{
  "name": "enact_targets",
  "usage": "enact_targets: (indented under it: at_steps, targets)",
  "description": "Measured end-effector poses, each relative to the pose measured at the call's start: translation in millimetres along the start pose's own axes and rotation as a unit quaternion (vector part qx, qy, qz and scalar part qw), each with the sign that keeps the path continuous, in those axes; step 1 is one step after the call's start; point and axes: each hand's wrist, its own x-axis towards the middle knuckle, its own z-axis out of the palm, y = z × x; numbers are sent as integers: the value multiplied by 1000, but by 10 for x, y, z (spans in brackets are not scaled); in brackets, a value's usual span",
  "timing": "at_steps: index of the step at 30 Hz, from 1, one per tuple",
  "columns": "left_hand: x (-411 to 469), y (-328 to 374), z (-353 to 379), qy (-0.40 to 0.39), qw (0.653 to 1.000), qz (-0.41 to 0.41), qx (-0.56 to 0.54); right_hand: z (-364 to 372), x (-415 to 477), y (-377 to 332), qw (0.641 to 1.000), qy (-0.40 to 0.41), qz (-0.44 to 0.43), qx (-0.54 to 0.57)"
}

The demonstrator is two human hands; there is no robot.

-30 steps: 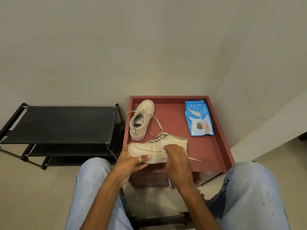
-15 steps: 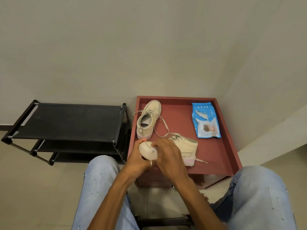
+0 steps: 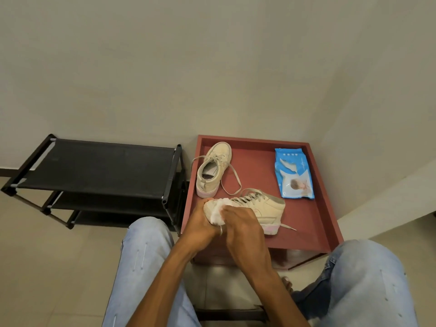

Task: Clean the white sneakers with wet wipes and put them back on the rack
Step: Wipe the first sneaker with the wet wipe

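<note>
Found the near sneaker (image 3: 264, 206) at the front left of the red table (image 3: 328, 208), toe pointing left, heel pointing right and resting on the table top. Noted the left hand (image 3: 200, 228) cupped round the toe from the left side, fingers curled about it, a ring (image 3: 221, 231) showing on one finger. Noted the right hand (image 3: 240, 223) directly beside the left, laid over the forepart of the shoe, fingers curled and pressing a crumpled white wipe (image 3: 218, 214) against the toe cap. Recorded both hands touching the shoe, with the wipe between them.

Condition of the near sneaker: off-white, dull upper, grey laces loose, one lace end trailing on the table past the heel, pinkish tint along the sole edge at the heel.

Logged the second sneaker (image 3: 213, 171) behind, at the rear left of the table, standing on its sole, opening facing up, laces spread loose, apart from both hands. Logged a blue pack of wipes (image 3: 293, 177) lying flat at the rear right. Logged a black shoe rack (image 3: 94, 168) just beside the table on the left.
</note>
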Motion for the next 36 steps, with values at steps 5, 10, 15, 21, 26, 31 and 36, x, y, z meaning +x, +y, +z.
enact_targets:
  at_steps: [5, 10, 15, 21, 26, 31, 36]
  targets:
    - [55, -67, 35, 17, 1000, 0, 20, 76, 192, -124, 999, -20, 21, -15]
    - [81, -168, 7, 37, 998, -4, 45, 144, 239, -265, 996, -75, -23, -46]
    - [128, -159, -73, 14, 1000, -11, 9, -83, -98, 329, 999, -15, 31, -20]
    - [129, -117, -77, 26, 997, -24, 74, -11, 58, 45, 1000, 13, 17, 11]
    - [139, -175, -119, 11, 996, -18, 92, 53, 199, -120, 997, -66, -31, 15]
    - [139, -183, -128, 14, 997, -10, 77, -119, 6, 420, 996, -13, 66, 58]
    - [186, -251, -103, 2, 995, -3, 102, -82, 131, 152, 998, -27, 26, 48]
